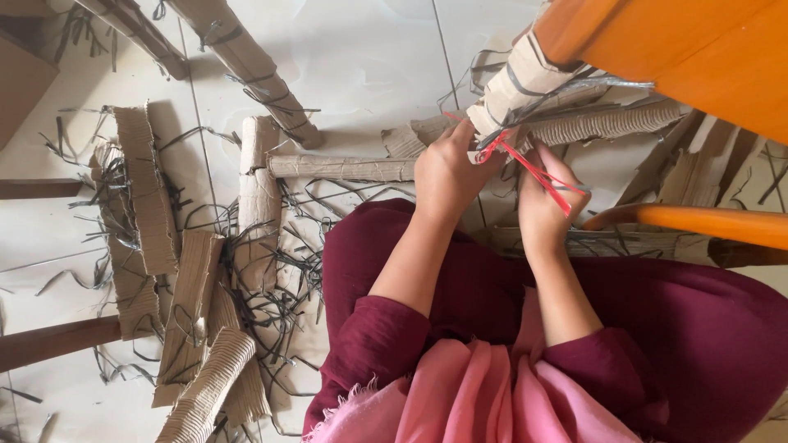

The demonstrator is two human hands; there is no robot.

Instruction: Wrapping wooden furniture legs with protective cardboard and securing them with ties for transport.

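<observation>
My left hand (447,172) pinches a thin red strap (538,174) where it meets the end of a corrugated cardboard wrap (513,82) bound around an orange chair leg (574,29). A little to the right, my right hand (543,201) grips the same red strap, which runs diagonally across its fingers. Both hands sit close together above my lap in dark red cloth. Grey plastic strips cross the cardboard wrap beside my fingers.
Rolled and flat corrugated cardboard pieces (148,193) lie scattered on the white tiled floor (369,57) at the left, tangled with dark strap offcuts (279,287). An orange wooden rail (698,223) runs across at the right. Brown wooden legs (49,340) lie at the left edge.
</observation>
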